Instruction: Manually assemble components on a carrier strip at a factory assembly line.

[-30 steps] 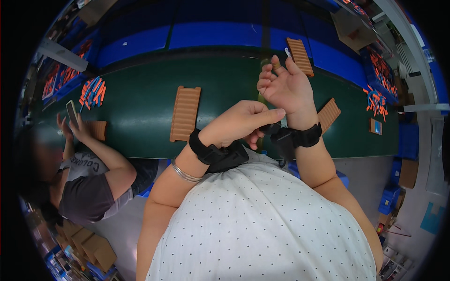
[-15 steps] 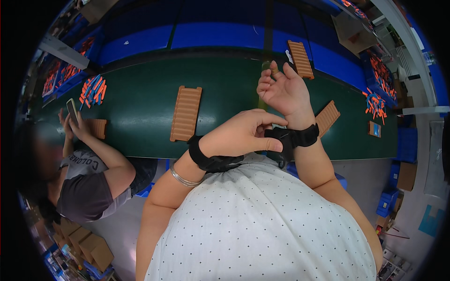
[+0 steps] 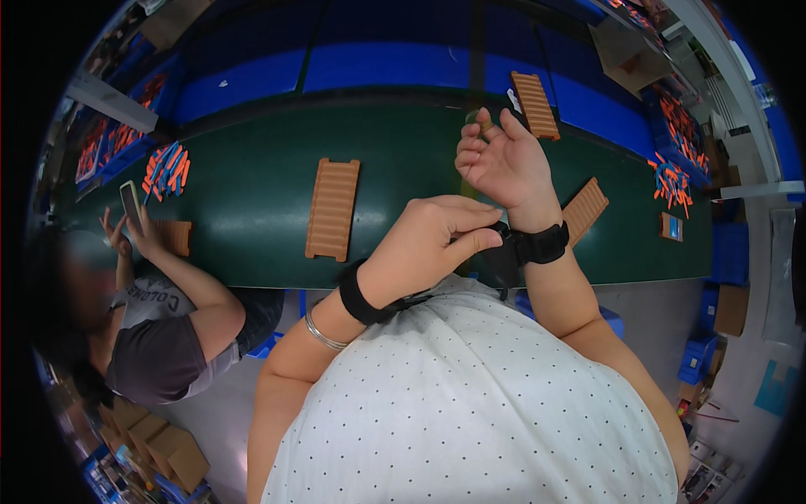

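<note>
My left hand [image 3: 432, 244] reaches across to my right wrist, its thumb and fingers closed on the edge of a black wrist-worn device [image 3: 504, 256]. That device sits on a black strap [image 3: 544, 244] round the right wrist. My right hand [image 3: 508, 164] is held palm up over the table, empty, with its fingers apart and loosely bent. Another black band [image 3: 359, 294] circles my left wrist, above a silver bangle [image 3: 323, 332]. Close beside the right wrist, a ribbed brown tray [image 3: 585, 210] lies at a slant.
More ribbed brown trays lie on the green table [image 3: 252, 202], one left of centre [image 3: 332, 210] and one at the far edge [image 3: 536, 105]. Orange and blue sticks are piled at left [image 3: 166, 170] and right [image 3: 670, 181]. A co-worker at left holds a phone [image 3: 130, 202].
My left thumb has drawn up toward the fingers at the device, and that hand has shifted slightly. My right hand stays nearly in place. The co-worker's free hand has moved a little.
</note>
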A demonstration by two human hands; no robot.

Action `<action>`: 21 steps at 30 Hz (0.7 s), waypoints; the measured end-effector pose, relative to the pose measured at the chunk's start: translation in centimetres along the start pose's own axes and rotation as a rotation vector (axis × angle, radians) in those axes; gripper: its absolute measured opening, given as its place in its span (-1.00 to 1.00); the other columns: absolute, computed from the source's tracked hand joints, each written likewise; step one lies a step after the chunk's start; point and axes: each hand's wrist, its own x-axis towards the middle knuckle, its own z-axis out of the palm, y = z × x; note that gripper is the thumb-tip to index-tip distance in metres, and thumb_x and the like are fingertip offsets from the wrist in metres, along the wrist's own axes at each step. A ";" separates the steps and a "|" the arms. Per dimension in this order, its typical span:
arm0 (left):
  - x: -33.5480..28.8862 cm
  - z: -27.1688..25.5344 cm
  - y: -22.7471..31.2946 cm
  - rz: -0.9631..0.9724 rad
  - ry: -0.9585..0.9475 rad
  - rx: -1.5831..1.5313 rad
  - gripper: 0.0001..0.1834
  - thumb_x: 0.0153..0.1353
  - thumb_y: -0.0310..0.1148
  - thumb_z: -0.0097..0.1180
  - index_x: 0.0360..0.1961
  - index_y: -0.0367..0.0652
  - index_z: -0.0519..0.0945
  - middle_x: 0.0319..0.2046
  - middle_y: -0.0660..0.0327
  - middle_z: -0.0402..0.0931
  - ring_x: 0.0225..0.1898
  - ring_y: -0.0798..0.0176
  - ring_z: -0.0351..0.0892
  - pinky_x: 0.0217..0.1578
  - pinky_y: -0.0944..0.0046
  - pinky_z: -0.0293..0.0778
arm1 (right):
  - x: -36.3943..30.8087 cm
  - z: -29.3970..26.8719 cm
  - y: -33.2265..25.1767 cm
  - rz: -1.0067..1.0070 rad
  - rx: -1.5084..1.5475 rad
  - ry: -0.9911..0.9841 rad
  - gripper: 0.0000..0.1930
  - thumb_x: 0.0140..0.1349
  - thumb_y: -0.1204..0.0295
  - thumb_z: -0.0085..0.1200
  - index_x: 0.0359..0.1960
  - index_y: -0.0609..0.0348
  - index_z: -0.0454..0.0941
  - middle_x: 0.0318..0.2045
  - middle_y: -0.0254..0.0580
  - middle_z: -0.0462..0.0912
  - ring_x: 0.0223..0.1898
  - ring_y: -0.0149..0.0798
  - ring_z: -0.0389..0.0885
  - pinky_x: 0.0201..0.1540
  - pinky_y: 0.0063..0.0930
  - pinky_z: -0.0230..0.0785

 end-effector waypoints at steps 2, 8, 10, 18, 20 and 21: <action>-0.1 0.5 0.1 0.064 0.059 -0.001 -0.67 0.18 -0.36 0.19 -0.07 -0.32 0.59 -0.19 0.02 0.62 -0.21 0.18 0.63 -0.15 0.37 0.49 | -0.2 0.3 0.0 -0.009 0.000 -0.011 -0.65 0.37 0.08 -0.17 -0.30 0.10 0.48 -0.41 -0.30 0.39 -0.41 -0.36 0.27 -0.37 -0.51 0.19; -0.5 1.0 0.1 0.013 0.049 -0.092 -0.68 0.23 -0.38 0.14 -0.03 -0.32 0.57 -0.11 0.00 0.60 -0.14 0.18 0.61 -0.09 0.36 0.47 | -1.7 2.2 -0.3 -0.149 -0.050 -0.169 -0.65 0.38 0.07 -0.17 -0.29 0.09 0.47 -0.40 -0.28 0.41 -0.43 -0.35 0.29 -0.39 -0.51 0.20; -0.6 1.0 0.1 -0.030 0.004 -0.246 -0.70 0.24 -0.41 0.14 -0.03 -0.31 0.59 -0.06 0.05 0.58 -0.11 0.25 0.59 -0.08 0.38 0.46 | -2.0 2.5 -0.4 -0.161 -0.034 -0.228 -0.65 0.38 0.07 -0.17 -0.29 0.09 0.47 -0.40 -0.28 0.41 -0.44 -0.35 0.30 -0.40 -0.51 0.19; -1.0 0.2 -1.2 -0.522 -0.395 -0.941 -0.38 0.09 -0.48 0.29 0.18 -0.35 0.35 0.02 0.02 0.46 -0.08 0.23 0.56 -0.09 0.28 0.60 | -3.8 3.8 1.4 -0.189 -0.056 -0.367 -0.65 0.37 0.05 -0.14 -0.29 0.06 0.50 -0.39 -0.34 0.43 -0.46 -0.37 0.30 -0.47 -0.54 0.15; -1.0 0.2 -1.5 -0.545 -0.474 -1.036 -0.27 0.06 -0.48 0.32 0.25 -0.32 0.26 0.01 0.04 0.45 -0.10 0.25 0.56 -0.09 0.28 0.62 | -4.1 4.5 2.1 -0.182 -0.053 -0.404 -0.64 0.36 0.04 -0.15 -0.29 0.06 0.50 -0.39 -0.34 0.42 -0.46 -0.37 0.31 -0.48 -0.54 0.15; -0.7 0.0 -1.6 -0.580 -0.527 -1.128 -0.22 0.04 -0.50 0.32 0.26 -0.34 0.20 0.02 0.03 0.43 -0.11 0.24 0.57 -0.09 0.28 0.61 | -4.2 4.9 2.3 -0.173 -0.057 -0.445 -0.63 0.36 0.02 -0.15 -0.29 0.05 0.51 -0.39 -0.34 0.42 -0.47 -0.37 0.31 -0.48 -0.54 0.15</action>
